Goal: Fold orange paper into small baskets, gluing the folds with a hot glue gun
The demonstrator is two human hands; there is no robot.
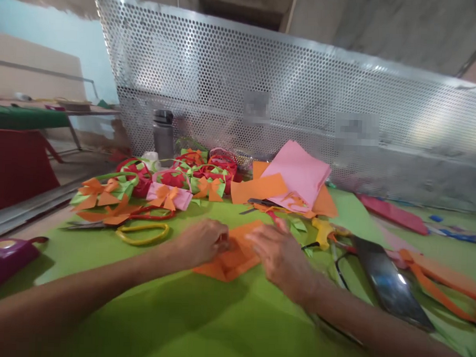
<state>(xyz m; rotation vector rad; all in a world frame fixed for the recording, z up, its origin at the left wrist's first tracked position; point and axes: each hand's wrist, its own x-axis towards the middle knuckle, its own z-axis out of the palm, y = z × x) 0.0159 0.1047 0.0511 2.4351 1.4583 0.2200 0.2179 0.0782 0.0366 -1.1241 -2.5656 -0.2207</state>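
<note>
A folded orange paper piece (231,257) lies on the green table cover (200,319) in front of me. My left hand (201,241) rests on its left edge with the fingers curled onto the paper. My right hand (276,253) presses on its right side, fingers bent down over it. The picture is blurred, so the exact grip is unclear.
Finished paper baskets with bows (167,181) crowd the back left, next to a grey bottle (163,134). Pink paper (299,176) and orange sheets (257,189) lie behind. Yellow-handled scissors (141,233), a phone (387,282) and orange scissors (434,282) lie around. A perforated metal panel (304,97) stands behind.
</note>
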